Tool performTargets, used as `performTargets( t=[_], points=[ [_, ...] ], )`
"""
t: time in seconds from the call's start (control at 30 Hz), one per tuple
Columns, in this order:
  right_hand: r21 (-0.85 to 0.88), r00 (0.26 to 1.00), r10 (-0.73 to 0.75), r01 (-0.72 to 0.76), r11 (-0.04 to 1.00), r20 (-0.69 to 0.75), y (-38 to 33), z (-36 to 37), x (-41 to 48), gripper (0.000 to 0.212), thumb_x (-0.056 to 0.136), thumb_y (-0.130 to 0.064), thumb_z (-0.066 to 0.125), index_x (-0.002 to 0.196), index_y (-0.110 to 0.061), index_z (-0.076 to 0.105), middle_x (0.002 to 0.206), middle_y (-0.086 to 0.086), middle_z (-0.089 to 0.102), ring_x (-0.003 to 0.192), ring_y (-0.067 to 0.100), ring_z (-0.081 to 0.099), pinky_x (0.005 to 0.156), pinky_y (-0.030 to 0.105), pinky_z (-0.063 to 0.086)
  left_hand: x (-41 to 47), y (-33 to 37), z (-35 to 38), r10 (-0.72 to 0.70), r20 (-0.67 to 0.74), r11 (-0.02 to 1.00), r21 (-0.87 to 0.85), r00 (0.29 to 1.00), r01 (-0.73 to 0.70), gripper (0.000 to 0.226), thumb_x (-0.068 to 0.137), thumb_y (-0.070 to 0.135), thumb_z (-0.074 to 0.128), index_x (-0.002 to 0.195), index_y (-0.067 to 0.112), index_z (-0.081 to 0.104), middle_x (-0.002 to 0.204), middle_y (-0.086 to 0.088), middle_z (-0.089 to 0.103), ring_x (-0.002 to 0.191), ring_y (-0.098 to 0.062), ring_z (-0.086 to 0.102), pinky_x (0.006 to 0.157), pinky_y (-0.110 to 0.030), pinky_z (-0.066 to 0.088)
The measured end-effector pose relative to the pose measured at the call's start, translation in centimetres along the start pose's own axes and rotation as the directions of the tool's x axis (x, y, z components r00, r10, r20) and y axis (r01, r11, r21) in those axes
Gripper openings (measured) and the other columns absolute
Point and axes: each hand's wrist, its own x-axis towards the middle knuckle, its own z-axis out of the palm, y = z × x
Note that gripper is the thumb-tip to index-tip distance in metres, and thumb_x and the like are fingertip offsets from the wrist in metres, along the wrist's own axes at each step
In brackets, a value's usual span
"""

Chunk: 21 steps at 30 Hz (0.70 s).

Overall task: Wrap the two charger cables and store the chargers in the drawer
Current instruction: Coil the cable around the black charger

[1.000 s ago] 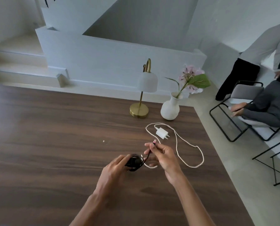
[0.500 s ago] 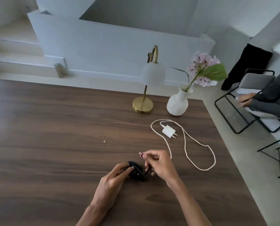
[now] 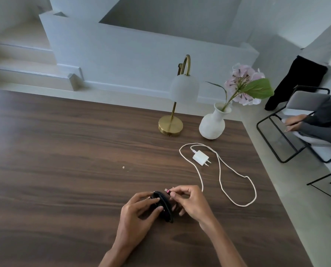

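Your left hand (image 3: 139, 211) clamps the black charger (image 3: 161, 206) so its coils stay put while your right hand (image 3: 189, 201) pinches the plug end (image 3: 167, 190) for tucking. The white charger (image 3: 200, 157) lies unwrapped beyond.

- A dark wood-grain table (image 3: 64, 151) fills the lower and left part of the frame; its right edge runs diagonally toward the lower right.
- At upper centre on the table stands a lamp (image 3: 180, 93) with a brass base, a curved brass neck and a white globe shade.
- Just right of it is a white vase (image 3: 211, 125) holding a pink flower (image 3: 243, 81) with a green leaf.
- Behind the table, a low white wall (image 3: 141, 54) spans the upper frame, with pale steps (image 3: 22, 54) at upper left.
- A pale floor (image 3: 295, 189) runs down the right side.
- At the right edge stand black-framed chairs (image 3: 288, 120) with grey cushions; a seated person (image 3: 326, 122) in grey sleeves is partly in view.
- The light is soft and even.
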Motion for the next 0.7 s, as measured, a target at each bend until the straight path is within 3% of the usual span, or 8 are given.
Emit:
performTargets(
  t=[0.13, 0.3, 0.6, 0.7],
  points=[
    [0.021, 1.000, 0.006, -0.006, 1.000, -0.006, 0.7, -0.1, 0.0, 0.005, 0.089, -0.009, 0.073, 0.093, -0.007, 0.075, 0.081, 0.016, 0.077, 0.055, 0.015, 0.067, 0.041, 0.024, 0.049, -0.3, -0.4, 0.4, -0.119, 0.031, 0.979, -0.164, 0.992, 0.122, 0.041, 0.071, 0.007, 0.090, 0.107, 0.023, 0.079, 0.104, 0.002, 0.076, 0.098, -0.012, 0.077, 0.090, -0.036, 0.062],
    [0.003, 0.998, 0.007, -0.008, 1.000, 0.068, 1.4, -0.2, 0.0, 0.002, 0.087, -0.007, 0.074, 0.087, -0.006, 0.075, 0.067, 0.004, 0.072, 0.055, 0.016, 0.066, 0.045, 0.025, 0.052, 0.0, -0.9, -0.1, -0.119, 0.085, 0.980, -0.150, 0.989, 0.131, 0.046, 0.070, 0.014, 0.091, 0.113, 0.023, 0.078, 0.101, 0.003, 0.076, 0.094, -0.012, 0.078, 0.089, -0.035, 0.063],
    [0.086, 0.995, 0.022, -0.030, 0.996, 0.093, 1.6, 0.1, -0.5, 0.007, 0.088, -0.004, 0.074, 0.090, 0.002, 0.076, 0.065, -0.001, 0.073, 0.056, 0.011, 0.064, 0.049, 0.020, 0.050, 0.3, -0.7, -0.1, -0.142, 0.111, 0.979, -0.128, 0.984, 0.156, 0.050, 0.068, 0.014, 0.093, 0.115, 0.018, 0.077, 0.096, 0.004, 0.074, 0.092, -0.012, 0.077, 0.088, -0.033, 0.063],
    [0.113, 0.996, 0.012, -0.022, 0.993, 0.091, 1.9, 0.3, -0.6, 0.005, 0.088, -0.003, 0.073, 0.088, -0.003, 0.078, 0.062, -0.002, 0.070, 0.055, 0.007, 0.061, 0.054, 0.017, 0.049, 0.3, -0.4, -0.1, -0.144, 0.110, 0.979, -0.128, 0.983, 0.158, 0.050, 0.067, 0.015, 0.093, 0.113, 0.026, 0.077, 0.094, 0.005, 0.073, 0.089, -0.012, 0.077, 0.087, -0.030, 0.063]
  ],
)
